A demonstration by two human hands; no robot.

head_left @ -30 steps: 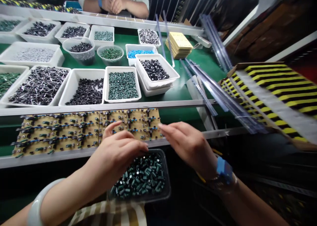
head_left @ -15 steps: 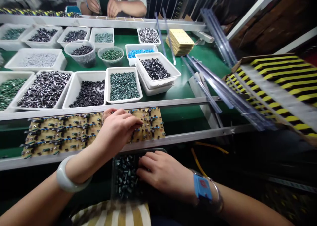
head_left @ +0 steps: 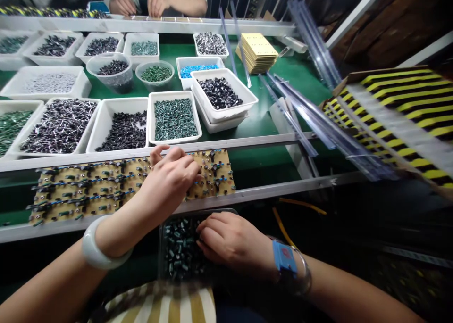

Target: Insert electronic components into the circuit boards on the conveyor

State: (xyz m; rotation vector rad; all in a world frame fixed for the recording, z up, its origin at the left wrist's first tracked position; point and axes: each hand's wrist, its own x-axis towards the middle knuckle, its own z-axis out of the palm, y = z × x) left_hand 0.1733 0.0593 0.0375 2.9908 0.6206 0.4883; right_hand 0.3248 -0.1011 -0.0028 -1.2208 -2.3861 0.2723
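Note:
My left hand rests on a brown circuit board, its fingertips among soldered components on the right half. Whether those fingers hold a part is hidden. My right hand sits lower, fingers curled into loose green cylindrical capacitors in a black plastic tray. The hand covers the tray's right side. The board lies on a metal rail, with rows of black and blue-sleeved components across it.
White tubs of sorted capacitors stand on a green bench beyond the board. Clear plastic tubes lie to the right, near stacked bare boards and a yellow-and-black striped panel. A co-worker's hands work at the far side.
My right hand has dropped from the board into the capacitor tray. My left hand has moved from near the tray's edge onto the board. The view has shifted slightly.

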